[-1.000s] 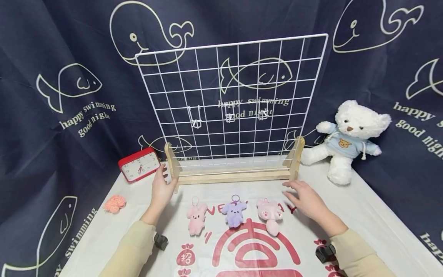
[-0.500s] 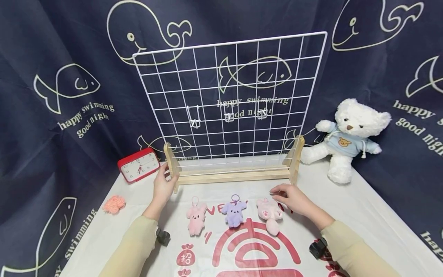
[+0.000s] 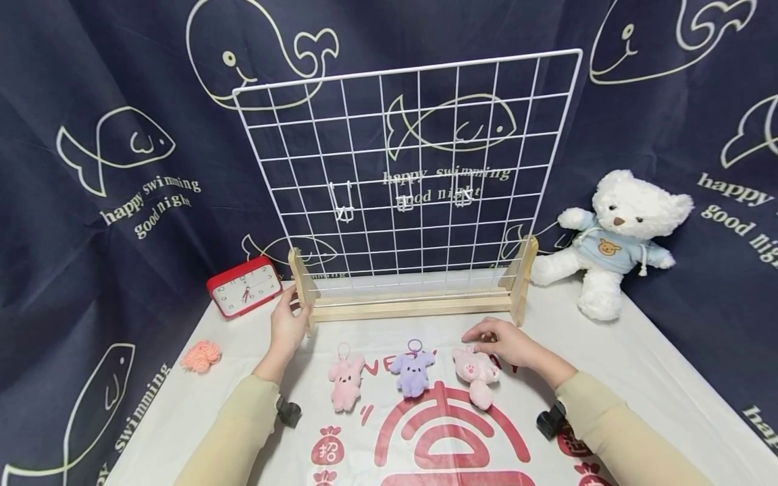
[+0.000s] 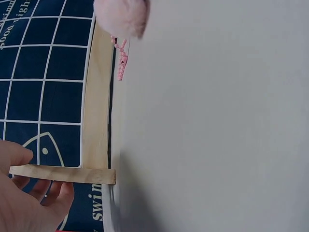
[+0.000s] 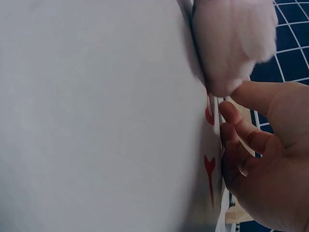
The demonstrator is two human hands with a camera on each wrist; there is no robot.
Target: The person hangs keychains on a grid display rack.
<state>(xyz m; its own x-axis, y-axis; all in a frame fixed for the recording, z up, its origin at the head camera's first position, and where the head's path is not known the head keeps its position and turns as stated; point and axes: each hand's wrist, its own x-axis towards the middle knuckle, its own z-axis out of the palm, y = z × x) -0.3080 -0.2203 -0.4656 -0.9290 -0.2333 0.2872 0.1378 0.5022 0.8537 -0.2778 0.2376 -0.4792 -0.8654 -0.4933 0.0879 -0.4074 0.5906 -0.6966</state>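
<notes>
My left hand (image 3: pixel 288 331) grips the left wooden foot (image 4: pixel 63 174) of the stand; in the left wrist view its thumb lies on one side and its fingers on the other. My right hand (image 3: pixel 504 343) is at the top of the right pink plush keychain (image 3: pixel 477 374), with thumb and forefinger apart beside its ring end. The ring is mostly hidden by the fingers in the right wrist view. To the left lie a purple plush keychain (image 3: pixel 413 373) and another pink plush keychain (image 3: pixel 346 383), each with a ring on top.
A white wire grid (image 3: pixel 437 243) stands upright in the wooden base (image 3: pixel 413 309), with three white hooks, one being the left hook (image 3: pixel 344 212). A red alarm clock (image 3: pixel 245 287) and a peach yarn bundle (image 3: pixel 200 356) are at left, a white teddy bear (image 3: pixel 614 246) at right.
My right hand has moved left from beside the base to the top of the right pink keychain. My left hand has closed onto the stand's left foot.
</notes>
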